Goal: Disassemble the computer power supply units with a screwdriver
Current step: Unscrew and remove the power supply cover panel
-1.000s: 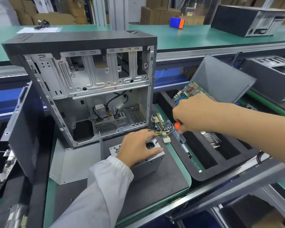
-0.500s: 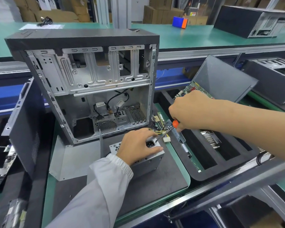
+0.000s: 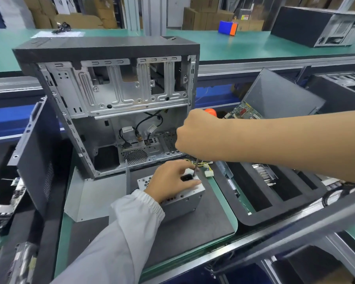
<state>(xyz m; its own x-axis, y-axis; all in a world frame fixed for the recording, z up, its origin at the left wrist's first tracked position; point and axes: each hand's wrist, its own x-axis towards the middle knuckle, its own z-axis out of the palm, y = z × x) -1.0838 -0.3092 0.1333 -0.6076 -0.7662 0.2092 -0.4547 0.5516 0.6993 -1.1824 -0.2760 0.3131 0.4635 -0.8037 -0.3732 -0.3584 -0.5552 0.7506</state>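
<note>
Panels (image 3: 32, 148) of dark sheet metal lean at the far left, beside a heap of removed parts that is too blurred to name. Next to them stands an opened computer case (image 3: 111, 103), upright on a dark mat (image 3: 193, 228), with its bare metal interior and a few black cables facing the camera. In front of the case, on the mat, sits the grey power supply unit (image 3: 182, 198). The left hand (image 3: 170, 182), coming out of a white sleeve (image 3: 119, 238), lies over the unit's top with the fingers spread and curved over it and the thumb towards the right edge, steadying it. A bundle of yellow wires with a white connector (image 3: 209, 173) lies just beside the unit on the right. Above, the right hand (image 3: 195, 134) is closed in a fist round the screwdriver (image 3: 195, 168): the orange handle end shows at the top of the fist and the thin shaft points almost straight down, its tip at the unit's rear top corner near the black socket. Further right lies a black foam tray (image 3: 254, 201) with long slots, and beyond it a circuit board (image 3: 244, 112) leans against another dark panel.
</note>
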